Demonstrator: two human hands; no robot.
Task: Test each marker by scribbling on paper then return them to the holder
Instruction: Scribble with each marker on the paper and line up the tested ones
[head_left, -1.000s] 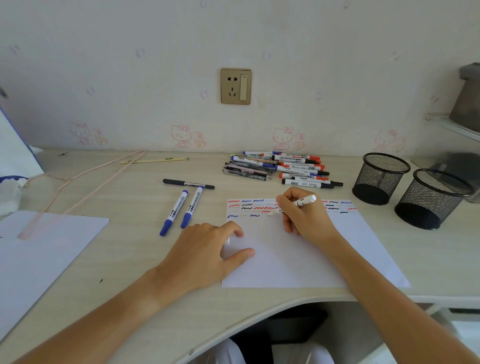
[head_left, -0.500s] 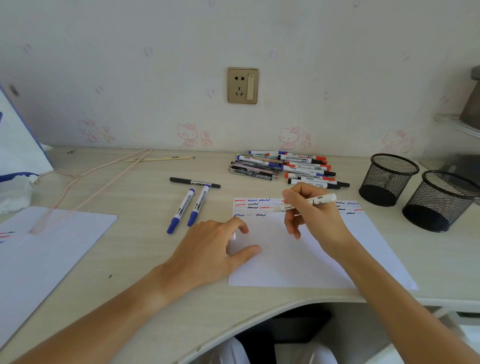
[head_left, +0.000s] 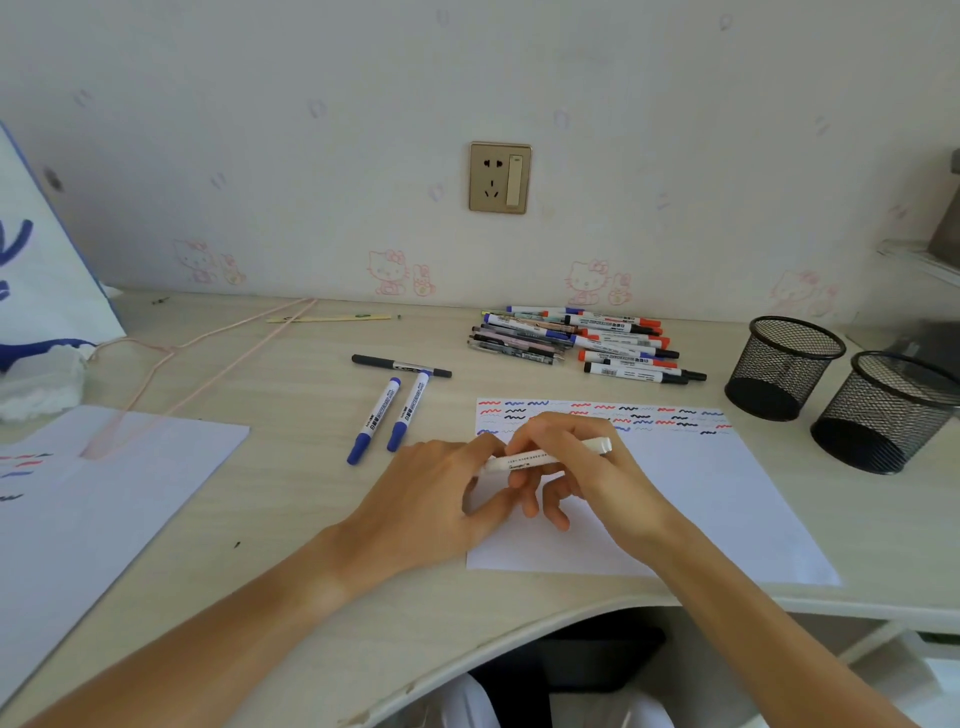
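My right hand holds a white marker level above the scribble paper, which has rows of red, blue and black squiggles along its top. My left hand meets the marker's left end with its index finger and thumb around the tip. A pile of several markers lies behind the paper. Two blue-capped markers and a black pen lie to the left. Two black mesh holders stand at the right, both with no markers showing inside.
A second sheet with a few marks lies at the left, and a pink hanger overlaps its top. A white bag and a fluffy cloth sit at the far left. The desk's curved front edge runs below my arms.
My right hand lifted the marker off the squiggle rows, turned it level and brought it left. My left hand rose from the paper's edge to meet the marker's left end.
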